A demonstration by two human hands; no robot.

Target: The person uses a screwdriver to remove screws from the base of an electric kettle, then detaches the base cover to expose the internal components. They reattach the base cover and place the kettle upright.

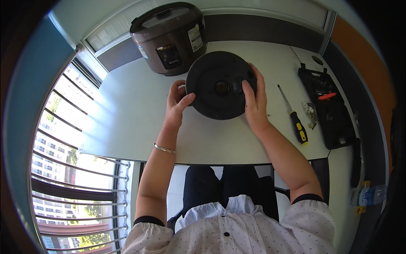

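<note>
A black round disc [207, 91] with a small ringed fitting at its centre is held up over the white table, its flat face toward me. My left hand [177, 101] grips the left rim, thumb on the face and fingers behind. On the right rim my right hand [256, 97] is closed, its thumb lying on the face and the fingers wrapped round the edge. Just behind the disc stands a brown rice cooker [169, 42] with its lid down. What lies beneath the disc is hidden.
Right of my right hand lies a black-and-yellow screwdriver [296, 120]. Beside it are small metal parts [311, 114] and an open black tool case [334, 122] with a red-handled tool [327, 96]. A plastic bottle [370, 196] is at the lower right; a barred window [72, 169] is at left.
</note>
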